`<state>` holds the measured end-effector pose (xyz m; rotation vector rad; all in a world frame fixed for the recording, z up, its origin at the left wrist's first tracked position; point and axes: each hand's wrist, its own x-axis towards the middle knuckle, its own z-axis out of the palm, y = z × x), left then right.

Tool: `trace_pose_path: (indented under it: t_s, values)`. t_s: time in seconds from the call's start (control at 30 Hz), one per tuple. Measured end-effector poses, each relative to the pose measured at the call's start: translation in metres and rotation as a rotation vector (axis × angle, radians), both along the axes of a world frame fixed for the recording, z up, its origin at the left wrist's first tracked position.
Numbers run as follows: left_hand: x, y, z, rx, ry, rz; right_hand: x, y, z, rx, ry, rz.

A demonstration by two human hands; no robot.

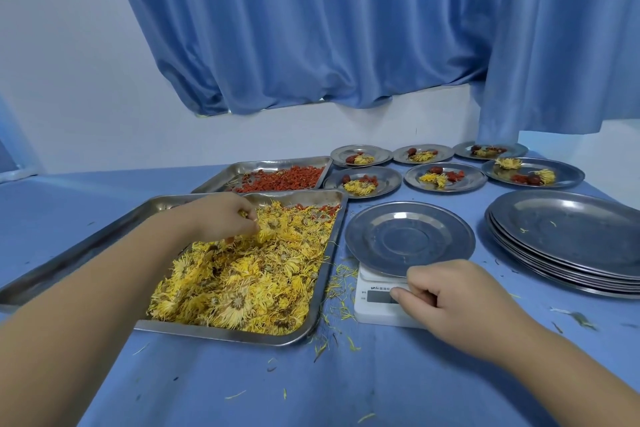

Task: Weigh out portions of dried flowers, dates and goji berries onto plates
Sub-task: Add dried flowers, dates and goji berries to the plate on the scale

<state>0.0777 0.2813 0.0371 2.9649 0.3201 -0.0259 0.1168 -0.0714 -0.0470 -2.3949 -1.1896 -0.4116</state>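
Though nr scale [372, 314], plate stack [571, 239] apart.

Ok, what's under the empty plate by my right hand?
A white digital scale sits under the plate. Its front and display show, though the right hand covers part of the display. The weighing platform is hidden by the plate.

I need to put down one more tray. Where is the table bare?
Bare cloth lies nearest you, in front of the flower tray and scale, and far left beside the goji tray. The right is crowded: filled plates, plate stack.
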Motion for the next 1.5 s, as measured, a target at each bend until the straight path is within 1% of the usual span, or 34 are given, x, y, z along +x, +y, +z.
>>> trace_pose_path:
  t_s: [0.17,0.27,0.33,0.43,0.57,0.73,0.83,1.03,1.1,1.17,1.27,1.33,1.5]
  values:
    - [-0.005,0.004,0.010,-0.158,0.020,0.047,-0.001,0.000,0.000,0.007,-0.003,0.011]
    - [-0.007,0.003,0.016,-0.288,0.035,0.069,0.000,0.000,0.000,0.012,-0.007,0.013]
    - [-0.009,0.002,0.020,-0.344,0.016,0.074,-0.001,-0.001,-0.001,0.020,-0.012,0.020]
    - [-0.009,-0.002,0.021,-0.373,-0.042,0.060,-0.001,-0.001,0.000,0.026,-0.015,0.028]
    - [-0.007,-0.023,0.014,-0.499,-0.054,-0.015,0.001,-0.004,0.004,0.072,-0.015,0.012]
    - [0.013,-0.068,0.002,-0.388,-0.020,-0.148,0.009,-0.013,0.011,0.195,0.020,-0.054]
    - [0.036,-0.098,-0.003,-0.342,-0.082,-0.182,0.016,-0.018,0.013,0.239,0.025,-0.081]
    - [0.083,-0.144,-0.015,-0.361,-0.246,-0.214,0.026,-0.028,0.015,0.304,0.041,-0.120]
    - [0.094,-0.153,-0.023,-0.346,-0.273,-0.219,0.028,-0.031,0.014,0.309,0.046,-0.129]
    - [0.102,-0.159,-0.032,-0.292,-0.218,-0.240,0.030,-0.032,0.013,0.306,0.046,-0.132]
    - [0.104,-0.160,-0.038,-0.258,-0.049,-0.281,0.031,-0.033,0.013,0.306,0.040,-0.129]
    - [0.103,-0.156,-0.035,-0.241,0.018,-0.295,0.031,-0.032,0.013,0.307,0.029,-0.121]
    - [0.097,-0.146,-0.025,-0.273,-0.015,-0.266,0.031,-0.031,0.013,0.302,0.024,-0.110]
